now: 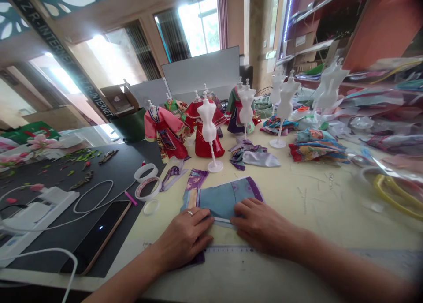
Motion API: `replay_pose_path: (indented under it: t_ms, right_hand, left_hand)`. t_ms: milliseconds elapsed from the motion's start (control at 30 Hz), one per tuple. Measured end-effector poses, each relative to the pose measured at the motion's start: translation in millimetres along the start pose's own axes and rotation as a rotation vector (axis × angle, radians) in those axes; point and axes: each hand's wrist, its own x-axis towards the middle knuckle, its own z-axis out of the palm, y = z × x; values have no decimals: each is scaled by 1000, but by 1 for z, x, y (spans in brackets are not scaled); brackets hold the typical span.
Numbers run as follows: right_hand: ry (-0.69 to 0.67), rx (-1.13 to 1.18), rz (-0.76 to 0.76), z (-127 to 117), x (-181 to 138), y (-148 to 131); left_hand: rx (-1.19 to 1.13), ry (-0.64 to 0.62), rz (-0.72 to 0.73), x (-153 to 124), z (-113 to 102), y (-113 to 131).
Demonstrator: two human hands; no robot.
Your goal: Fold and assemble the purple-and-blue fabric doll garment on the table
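A small blue doll-garment piece (214, 199) with purple patterned trim lies on the pale tabletop between my hands. Along its near edge a light strip (222, 220) shows, as if turned over. My left hand (188, 232), with a ring, rests on the garment's near left corner, its thumb apart from the fingers. My right hand (259, 221) has its fingers curled together on the near right edge of the cloth; its thumb is partly hidden. Under my left wrist pokes out some dark purple fabric (197, 259). A clear ruler (231, 249) lies just in front of the hands.
Behind the cloth stand white mannequins (209, 122) and several dressed ones (168, 131). Tape rolls (147, 188), a pink pen (131, 198) and a phone (99, 232) lie left. Folded fabrics (317, 146) and yellow-handled scissors (393, 197) lie right.
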Motion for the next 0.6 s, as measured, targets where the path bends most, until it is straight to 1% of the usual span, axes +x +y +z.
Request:
replay_pose_path:
  t_ms: [367, 600]
  right_hand:
    - [-8, -20, -2, -1, 0, 0]
    - [-2, -15, -16, -1, -1, -1]
  left_hand:
    - [-43, -5, -16, 0, -1, -2]
    - [81, -50, 37, 10, -2, 0]
